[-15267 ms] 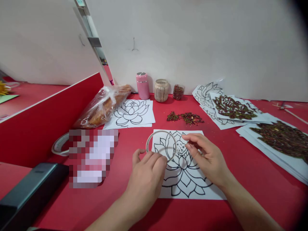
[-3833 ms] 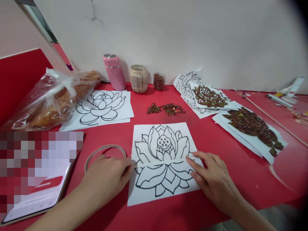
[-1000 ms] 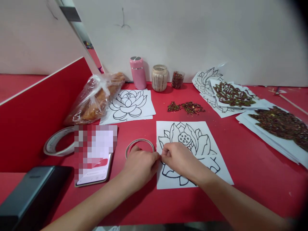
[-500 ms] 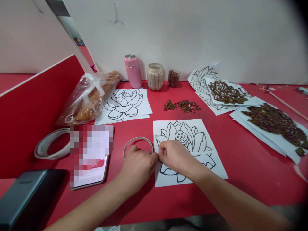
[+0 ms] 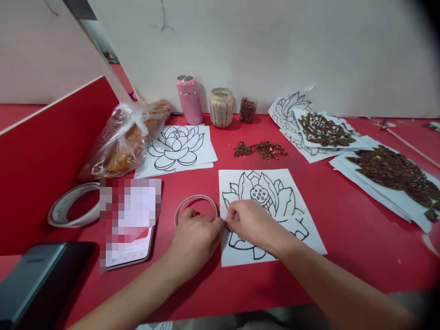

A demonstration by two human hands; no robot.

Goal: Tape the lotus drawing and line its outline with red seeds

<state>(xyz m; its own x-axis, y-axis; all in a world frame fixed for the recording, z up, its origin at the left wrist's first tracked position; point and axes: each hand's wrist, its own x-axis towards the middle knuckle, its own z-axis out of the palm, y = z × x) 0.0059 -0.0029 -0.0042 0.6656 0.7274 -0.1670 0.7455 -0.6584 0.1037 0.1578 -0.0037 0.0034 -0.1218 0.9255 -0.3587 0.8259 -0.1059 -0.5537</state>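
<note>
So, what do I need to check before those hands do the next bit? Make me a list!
1. Flower drawing sheet on the red table: ok, though the edge under the fingers is partly hidden.
2. Whole flower easy to see: not ok, the right hand covers part of it.
3. Left hand by the thin ring: ok, but I can't see if it grips it.
4. Something pinched where the fingertips meet: cannot tell, too small.
5. Heaps of little grains away from the sheet: ok, behind it.
6. Phone not touching the sheet: ok, off to the left.
</note>
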